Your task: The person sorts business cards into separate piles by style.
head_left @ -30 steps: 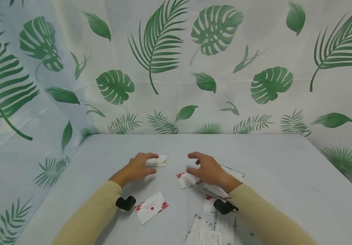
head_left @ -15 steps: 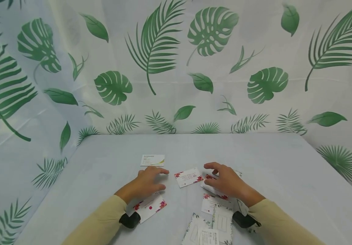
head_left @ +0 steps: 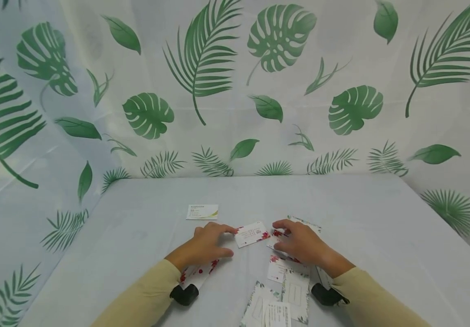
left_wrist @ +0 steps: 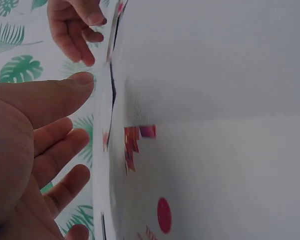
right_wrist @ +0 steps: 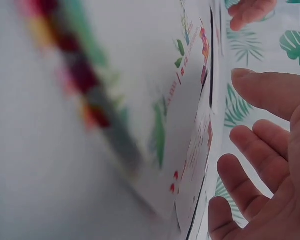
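A white card with red flowers at its corners [head_left: 252, 234] lies mid-table between both hands. My left hand [head_left: 207, 245] hovers with its index fingertip right at that card's left edge, thumb and fingers spread apart and nothing pinched. Beneath its wrist, partly covered, lies another flowered card with a red dot [head_left: 200, 271]. To the right, my right hand [head_left: 305, 243] stands over overlapping cards, fingers loosely bent and holding nothing. One flowered card [head_left: 273, 243] peeks out under its fingers. In the right wrist view, cards [right_wrist: 189, 175] lie below the relaxed fingers.
A white card with a yellow-green swoosh [head_left: 202, 212] lies farther back, left of centre. Leaf-bordered cards [head_left: 296, 295] and a text card [head_left: 279, 314] overlap near the front right. Behind the pale table [head_left: 157, 200] hangs a leaf-print curtain [head_left: 226, 109].
My left hand has come back from the swoosh card and moved right to the middle flowered card. The right hand has shifted right and nearer, uncovering that card.
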A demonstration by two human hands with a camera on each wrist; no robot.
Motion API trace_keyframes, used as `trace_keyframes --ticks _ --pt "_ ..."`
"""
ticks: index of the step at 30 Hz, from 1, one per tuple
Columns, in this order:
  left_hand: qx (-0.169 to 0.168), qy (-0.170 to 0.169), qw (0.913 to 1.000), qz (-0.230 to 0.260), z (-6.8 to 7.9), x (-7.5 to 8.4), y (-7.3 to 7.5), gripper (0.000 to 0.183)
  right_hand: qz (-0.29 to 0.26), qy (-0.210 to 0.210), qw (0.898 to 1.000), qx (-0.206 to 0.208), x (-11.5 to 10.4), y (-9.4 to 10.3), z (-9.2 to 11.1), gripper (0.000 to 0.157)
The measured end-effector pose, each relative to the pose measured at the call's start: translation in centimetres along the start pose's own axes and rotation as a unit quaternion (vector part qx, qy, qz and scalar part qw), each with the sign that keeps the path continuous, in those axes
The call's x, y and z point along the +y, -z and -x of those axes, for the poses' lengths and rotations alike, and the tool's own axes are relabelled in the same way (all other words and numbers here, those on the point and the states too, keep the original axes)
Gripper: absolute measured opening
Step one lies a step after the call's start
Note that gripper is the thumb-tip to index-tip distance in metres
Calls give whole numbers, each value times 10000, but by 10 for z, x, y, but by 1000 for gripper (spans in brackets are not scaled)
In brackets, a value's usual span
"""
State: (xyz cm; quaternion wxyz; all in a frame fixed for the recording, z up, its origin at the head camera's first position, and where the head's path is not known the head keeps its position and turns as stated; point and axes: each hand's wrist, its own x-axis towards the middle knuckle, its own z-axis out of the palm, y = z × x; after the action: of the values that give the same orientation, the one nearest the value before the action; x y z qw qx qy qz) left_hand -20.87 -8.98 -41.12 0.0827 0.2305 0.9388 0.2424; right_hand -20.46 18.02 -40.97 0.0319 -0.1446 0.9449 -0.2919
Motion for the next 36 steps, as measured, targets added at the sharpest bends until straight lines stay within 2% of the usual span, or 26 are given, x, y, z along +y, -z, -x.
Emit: trace_keyframes --ticks 4,7,14,18,23,27,32,36 --pt "-131 81 9999 -47 3 7 -2 51 25 -39 10000 -65 0 4 9 49" --pt "-259 19 9996 -64 6 14 -4 51 -3 -147 9997 -175 1 7 16 51" --pt "-447 -669 9968 12 16 27 -8 51 -99 -183 9991 -358 4 12 36 51" --pt "-558 -946 9939 66 19 33 -11 50 -131 -263 9989 -358 4 20 49 51" --pt "-724 -1037 9920 45 23 41 -14 50 -154 -517 9979 -363 5 28 62 54" --pt "-846 -1058 9908 -4 28 45 -19 50 -166 -720 9965 -386 5 26 72 54" --pt "-948 -1327 9866 -15 36 50 -23 50 -145 -182 9988 -439 2 14 91 53" --pt "-1081 -1529 9823 -43 44 60 -24 49 -153 526 9970 -538 -4 4 105 52"
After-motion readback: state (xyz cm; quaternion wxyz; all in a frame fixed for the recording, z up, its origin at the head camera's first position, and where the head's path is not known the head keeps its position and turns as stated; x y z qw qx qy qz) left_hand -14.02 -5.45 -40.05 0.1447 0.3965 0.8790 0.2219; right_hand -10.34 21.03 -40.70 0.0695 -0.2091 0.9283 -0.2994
